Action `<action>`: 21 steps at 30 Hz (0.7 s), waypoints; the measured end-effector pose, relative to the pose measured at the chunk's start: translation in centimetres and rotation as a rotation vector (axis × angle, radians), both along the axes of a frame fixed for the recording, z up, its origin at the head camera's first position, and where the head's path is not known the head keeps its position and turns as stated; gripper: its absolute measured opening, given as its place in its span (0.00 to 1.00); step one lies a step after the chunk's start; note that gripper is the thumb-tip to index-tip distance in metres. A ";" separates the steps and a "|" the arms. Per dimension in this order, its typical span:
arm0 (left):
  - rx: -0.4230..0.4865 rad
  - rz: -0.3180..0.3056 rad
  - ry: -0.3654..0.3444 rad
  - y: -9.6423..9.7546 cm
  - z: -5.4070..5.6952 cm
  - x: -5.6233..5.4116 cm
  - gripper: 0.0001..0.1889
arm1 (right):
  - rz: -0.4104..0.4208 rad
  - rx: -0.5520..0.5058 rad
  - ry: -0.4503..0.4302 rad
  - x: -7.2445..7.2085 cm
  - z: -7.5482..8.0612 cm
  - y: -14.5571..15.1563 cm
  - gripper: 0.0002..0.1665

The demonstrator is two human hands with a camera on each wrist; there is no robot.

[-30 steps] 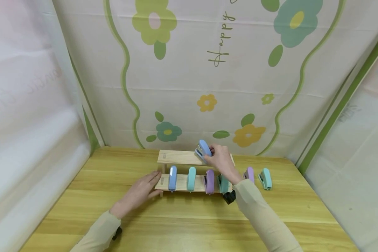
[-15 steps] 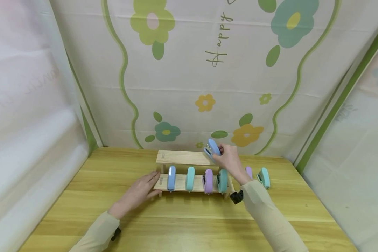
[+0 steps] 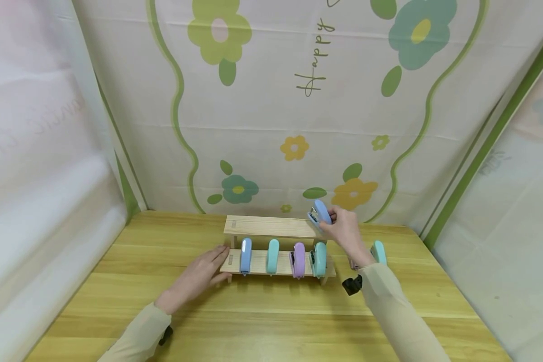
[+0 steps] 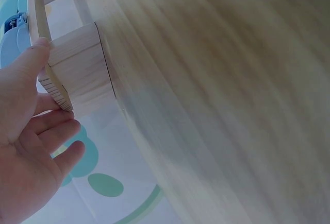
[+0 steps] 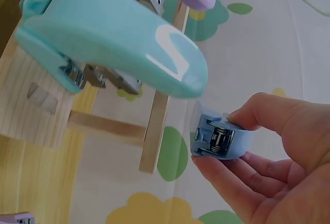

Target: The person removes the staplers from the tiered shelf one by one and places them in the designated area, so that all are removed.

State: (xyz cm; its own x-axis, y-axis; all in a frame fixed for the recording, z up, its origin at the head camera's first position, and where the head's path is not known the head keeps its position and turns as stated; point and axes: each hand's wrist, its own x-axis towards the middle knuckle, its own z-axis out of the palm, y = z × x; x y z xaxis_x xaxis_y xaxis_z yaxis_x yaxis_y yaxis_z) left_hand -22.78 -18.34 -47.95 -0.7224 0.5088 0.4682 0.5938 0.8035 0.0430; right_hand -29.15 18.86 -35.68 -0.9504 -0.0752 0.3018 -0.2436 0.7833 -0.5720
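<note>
My right hand (image 3: 347,232) pinches a light blue stapler (image 3: 322,212) between thumb and fingers at the right end of the upper board (image 3: 271,226). Whether the stapler touches that board I cannot tell. The right wrist view shows its end (image 5: 223,139) facing the camera. At the left end of the lower board (image 3: 232,260), my left hand (image 3: 198,277) grips the wood, thumb on one face and fingers at its end. Standing along the lower board are a blue stapler (image 3: 246,256), a mint one (image 3: 273,256), a purple one (image 3: 298,260) and a teal one (image 3: 319,260).
On the table to the right, a mint stapler (image 3: 379,252) and a purple stapler (image 3: 354,263) are partly hidden by my right arm. A flower-printed cloth (image 3: 253,110) hangs behind the wooden table (image 3: 271,317).
My right hand has moved the light blue stapler rightward along the upper board to its right end. The left hand stays on the lower board.
</note>
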 end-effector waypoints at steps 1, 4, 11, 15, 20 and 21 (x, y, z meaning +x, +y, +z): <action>0.000 -0.001 0.000 0.0 0.0 0.0 0.36 | -0.003 -0.001 0.000 0.0 0.0 0.2 0.19; 0.000 -0.003 0.003 0.0 0.0 0.0 0.36 | -0.011 0.001 0.016 0.1 0.0 0.9 0.20; -0.003 -0.010 0.026 0.0 0.0 -0.1 0.36 | -0.032 -0.009 0.013 0.4 -0.3 2.9 0.22; -0.001 -0.014 0.032 0.0 0.0 -0.1 0.36 | -0.056 -0.016 0.003 0.5 -0.5 4.1 0.22; 0.004 -0.012 0.019 0.0 0.0 0.0 0.36 | -0.081 -0.011 0.028 0.6 -0.7 5.5 0.20; 0.004 -0.012 0.017 0.0 0.0 0.0 0.36 | -0.087 -0.008 0.035 0.6 -0.7 5.8 0.20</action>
State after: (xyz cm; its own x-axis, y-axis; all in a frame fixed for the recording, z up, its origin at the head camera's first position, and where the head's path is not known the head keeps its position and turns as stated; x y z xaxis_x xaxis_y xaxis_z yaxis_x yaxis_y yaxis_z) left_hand -22.80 -18.33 -47.94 -0.7082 0.5152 0.4826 0.6039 0.7962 0.0362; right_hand -28.52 24.62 -36.41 -0.9422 0.0093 0.3348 -0.1948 0.7979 -0.5704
